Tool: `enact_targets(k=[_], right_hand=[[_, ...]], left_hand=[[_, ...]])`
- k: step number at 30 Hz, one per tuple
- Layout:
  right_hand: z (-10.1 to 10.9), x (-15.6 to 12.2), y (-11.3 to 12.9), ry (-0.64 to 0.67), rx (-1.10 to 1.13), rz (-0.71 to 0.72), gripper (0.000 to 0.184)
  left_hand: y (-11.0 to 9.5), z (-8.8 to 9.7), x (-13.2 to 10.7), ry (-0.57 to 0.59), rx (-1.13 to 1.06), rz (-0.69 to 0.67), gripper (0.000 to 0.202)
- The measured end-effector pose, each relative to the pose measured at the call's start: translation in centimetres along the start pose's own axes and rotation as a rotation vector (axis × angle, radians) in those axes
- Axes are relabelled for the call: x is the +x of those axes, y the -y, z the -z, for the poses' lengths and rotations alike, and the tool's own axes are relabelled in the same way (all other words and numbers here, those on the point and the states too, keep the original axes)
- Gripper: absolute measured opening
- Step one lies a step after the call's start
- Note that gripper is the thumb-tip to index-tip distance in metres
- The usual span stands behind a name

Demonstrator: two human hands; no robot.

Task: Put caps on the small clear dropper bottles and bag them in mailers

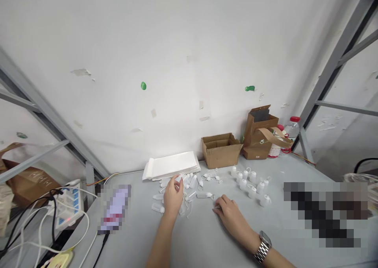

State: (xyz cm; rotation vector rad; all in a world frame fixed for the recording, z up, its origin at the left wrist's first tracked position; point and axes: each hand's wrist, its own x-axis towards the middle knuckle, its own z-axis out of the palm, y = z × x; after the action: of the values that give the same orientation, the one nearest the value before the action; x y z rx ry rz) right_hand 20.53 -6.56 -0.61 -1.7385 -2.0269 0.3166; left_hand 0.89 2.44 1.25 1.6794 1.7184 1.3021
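From my seat, head view, far left: brown paper bag (32,183), then a white power strip (67,207) tangled in cables. Next, a lilac object (116,207), pixelated, flat on the grey table (195,244). A stack of white sheets or packets (173,163) lies against the wall.

In front of it I have the left hand (174,195) over a scatter of small clear bottles (158,207), most lying on their sides; its fingers are bent with the tips near the thumb, but I cannot tell whether they grip one. One capped bottle (204,195) lies between the hands. Behind: an open cardboard box (221,152).

Right hand (230,213), steel watch (265,241) at the wrist: fingers curled low at the tabletop; contents hidden, grip unreadable to me. Beyond it, a loose group of small bottles (252,176) stands upright, capped. Behind these, an open kraft carrier (256,136), then a red-lidded jar (293,128). Near the right edge, a dark pixelated patch (321,215).
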Motion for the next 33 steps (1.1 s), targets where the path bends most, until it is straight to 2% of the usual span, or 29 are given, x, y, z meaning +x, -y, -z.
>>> enact_targets(k=[5,8,14,17,20,23,26,29,33], right_hand=[[-0.6,1.2,2.1,0.053,-0.005,0.21,0.004],[-0.3,2.9,2.5,0.013,-0.01,0.256,0.013],[-0.1,5.3,1.0,-0.005,-0.017,0.111,0.027],[-0.5,5.2,-0.3,-0.016,0.071,0.071,0.016],[-0.2,4.8,-1.2,-0.003,0.165,0.053,0.004],[1.1,4.8,-1.9,0.043,0.205,0.009,0.008],[3.2,4.8,-2.7,0.001,0.097,0.034,0.011],[5.3,4.8,-3.7,-0.047,-0.171,0.076,0.007],[7.1,4.9,-4.6,-0.042,-0.52,0.128,0.009]], left_hand=[[0.2,0.1,0.2,-0.046,-0.035,0.001,0.026],[0.2,-0.1,0.0,-0.023,-0.001,-0.019,0.027],[0.2,-0.4,-0.3,0.023,0.023,-0.013,0.025],[0.1,-0.5,-0.5,0.066,0.014,-0.05,0.022],[-0.1,-0.7,-0.8,0.155,0.001,-0.122,0.02],[-0.3,-0.9,-1.1,0.231,0.05,-0.156,0.019],[-0.5,-0.9,-1.3,0.25,0.066,-0.157,0.019],[-0.6,-0.9,-1.3,0.253,0.036,-0.151,0.02],[-0.4,-1.0,-1.3,0.258,0.023,-0.156,0.021]])
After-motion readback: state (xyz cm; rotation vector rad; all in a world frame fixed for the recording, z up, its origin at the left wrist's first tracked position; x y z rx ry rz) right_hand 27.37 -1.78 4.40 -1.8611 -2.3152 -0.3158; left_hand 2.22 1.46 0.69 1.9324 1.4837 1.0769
